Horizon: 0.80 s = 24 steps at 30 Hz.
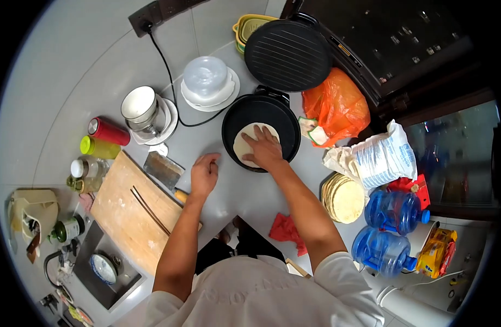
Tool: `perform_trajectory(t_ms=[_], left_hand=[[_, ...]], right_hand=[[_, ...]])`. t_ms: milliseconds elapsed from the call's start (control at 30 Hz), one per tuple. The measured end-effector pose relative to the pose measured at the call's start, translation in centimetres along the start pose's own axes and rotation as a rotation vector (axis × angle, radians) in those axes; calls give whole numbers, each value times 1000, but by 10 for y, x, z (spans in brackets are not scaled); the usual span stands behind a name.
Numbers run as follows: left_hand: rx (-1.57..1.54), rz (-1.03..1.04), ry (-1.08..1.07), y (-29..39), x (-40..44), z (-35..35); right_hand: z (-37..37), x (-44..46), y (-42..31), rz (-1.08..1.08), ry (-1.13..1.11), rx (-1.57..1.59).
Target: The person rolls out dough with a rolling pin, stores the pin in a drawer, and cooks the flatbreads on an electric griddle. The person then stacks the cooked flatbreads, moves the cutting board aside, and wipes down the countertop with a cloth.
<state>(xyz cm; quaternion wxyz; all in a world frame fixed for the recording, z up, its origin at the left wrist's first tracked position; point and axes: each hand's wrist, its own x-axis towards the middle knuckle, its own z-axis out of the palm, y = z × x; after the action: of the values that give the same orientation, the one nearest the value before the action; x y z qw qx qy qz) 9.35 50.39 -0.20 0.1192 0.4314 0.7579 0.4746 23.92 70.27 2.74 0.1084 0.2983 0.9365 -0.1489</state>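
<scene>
A kitchen, grey counter (228,199) along a tiled wall (98,54), sink (94,244) with a bowl (103,268) in it, wooden board (118,218) with chopsticks (150,210) on top, cleaver (163,169), black griddle (249,113) with its lid (287,54) raised, stack of flatbreads (347,199), bowls (138,103) on plates (173,117)

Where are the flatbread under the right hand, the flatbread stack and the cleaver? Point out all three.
Single flatbread (240,146): head view, uncovered part of its top face.
Flatbread stack (348,200): head view, top face of the uppermost flatbread.
Cleaver (163,169): head view, flat of the blade.

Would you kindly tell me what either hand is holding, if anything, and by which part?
Nothing appears gripped: the right hand lies spread over the flatbread; the left hand looks empty.
</scene>
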Motion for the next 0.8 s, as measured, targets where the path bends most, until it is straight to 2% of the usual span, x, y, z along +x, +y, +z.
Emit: perform_trajectory(t_ms=[33, 167, 300, 433, 533, 733, 800], left_hand=[[5, -18, -5, -1, 2, 0], [44, -66, -1, -8, 7, 2], [65, -149, -9, -8, 7, 6], [0, -204, 14, -8, 7, 9], [-32, -216, 33, -3, 16, 11], [-39, -250, -9, 17, 29, 14], [-52, -239, -17, 19, 29, 18]], right_hand=[[6, 7, 1, 11, 35, 3], [1, -2, 32, -381, 26, -130], [12, 12, 29, -510, 101, -48], [18, 49, 6, -320, 241, -65], [21, 74, 12, -132, 256, -52], [11, 56, 52, 277, 221, -8], [5, 34, 54, 410, 89, -42]])
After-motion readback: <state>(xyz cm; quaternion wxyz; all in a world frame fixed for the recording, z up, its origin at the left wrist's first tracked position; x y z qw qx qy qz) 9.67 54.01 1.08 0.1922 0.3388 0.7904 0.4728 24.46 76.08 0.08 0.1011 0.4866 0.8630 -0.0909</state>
